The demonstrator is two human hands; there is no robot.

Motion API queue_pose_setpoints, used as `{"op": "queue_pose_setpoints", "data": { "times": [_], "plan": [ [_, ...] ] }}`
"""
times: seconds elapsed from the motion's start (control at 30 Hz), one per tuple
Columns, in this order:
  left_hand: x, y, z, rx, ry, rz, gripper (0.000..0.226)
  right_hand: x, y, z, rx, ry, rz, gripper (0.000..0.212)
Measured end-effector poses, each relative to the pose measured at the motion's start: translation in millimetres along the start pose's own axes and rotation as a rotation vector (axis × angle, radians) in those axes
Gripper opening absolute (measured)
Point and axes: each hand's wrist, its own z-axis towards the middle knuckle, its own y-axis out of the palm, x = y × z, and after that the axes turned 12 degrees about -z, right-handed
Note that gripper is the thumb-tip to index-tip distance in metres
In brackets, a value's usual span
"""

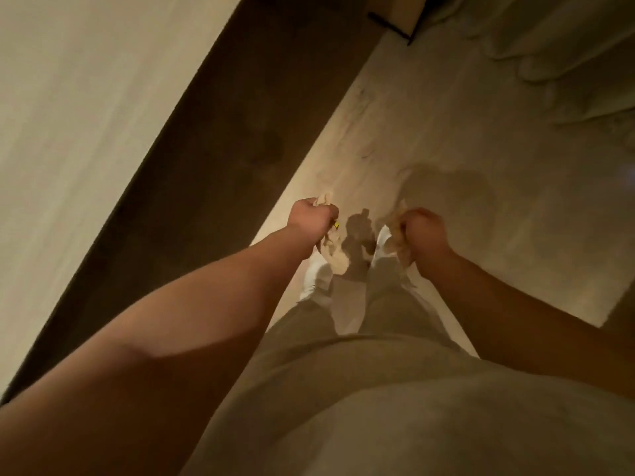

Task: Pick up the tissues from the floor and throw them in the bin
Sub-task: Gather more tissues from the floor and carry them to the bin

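Note:
My left hand (311, 219) is a closed fist around crumpled tissue (335, 257), which pokes out above the knuckles and hangs down below the hand. My right hand (424, 231) is also clenched on a wad of tissue (395, 231) that bulges out on its left side. Both hands are held out in front of me above my feet in white socks. No bin is in view.
Pale wood-look floor (446, 132) stretches ahead. A dark band (220, 149) runs diagonally on the left beside a light wall or panel (68, 132). Light fabric, like bedding (549, 39), lies at the top right. A dark patch (622, 310) sits at the right edge.

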Motion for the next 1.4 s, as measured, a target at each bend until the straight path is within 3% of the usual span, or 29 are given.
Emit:
{"op": "queue_pose_setpoints", "data": {
  "times": [0.23, 0.47, 0.6, 0.77, 0.93, 1.23, 1.4],
  "plan": [
    [-29.7, 48.3, -48.1, -0.21, -0.091, 0.089, 0.004, 91.5, -35.4, -74.4, 0.14, 0.089, 0.344, 0.031],
    [-104.9, 135.5, -122.2, -0.437, -0.077, 0.454, 0.011, 245.6, -78.1, -142.3, 0.307, 0.19, 0.606, 0.021],
    [-177.1, 186.4, -172.3, -0.527, -0.03, 0.704, 0.008, 355.1, -86.9, -201.5, 0.468, 0.332, 0.831, 0.023],
    [-297.4, 239.8, -249.1, -0.627, 0.032, 0.967, 0.015, 499.1, -71.7, -276.3, 0.538, 0.46, 0.992, 0.033],
    [-423.3, 264.6, -323.9, -0.759, 0.025, 1.219, 0.007, 621.7, -31.5, -344.4, 0.619, 0.666, 1.156, 0.024],
    [-586.7, 294.3, -407.4, -0.882, -0.015, 1.716, 0.013, 733.5, 46.7, -392.5, 0.73, 0.969, 1.586, 0.021],
    [-650.5, 325.3, -423.7, -0.887, -0.061, 1.92, 0.029, 766.5, 55.2, -386.7, 0.738, 1.084, 1.821, 0.016]
  ]
}}
